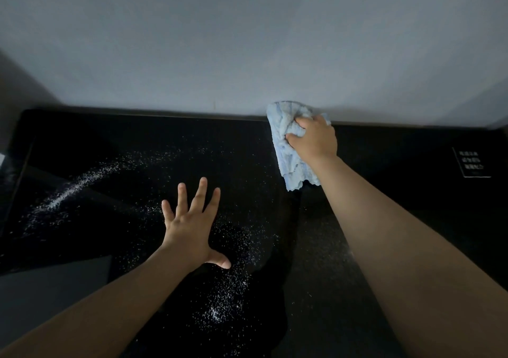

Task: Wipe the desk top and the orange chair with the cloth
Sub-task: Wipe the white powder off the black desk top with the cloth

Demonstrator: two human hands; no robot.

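Observation:
A glossy black desk top (143, 143) fills the lower half of the view, with white powder (82, 181) scattered over its left and middle. My right hand (313, 137) grips a bunched light blue cloth (288, 143) and holds it against the desk at the far edge, beside the wall. The cloth's loose end trails toward me along my wrist. My left hand (192, 225) lies flat on the desk with its fingers spread, in the middle of the powder. The orange chair is not in view.
A plain grey wall (247, 41) rises straight behind the desk's far edge. A small dark card with white print (471, 163) lies at the far right of the desk. The desk's left edge (20, 170) runs along the frame's left side.

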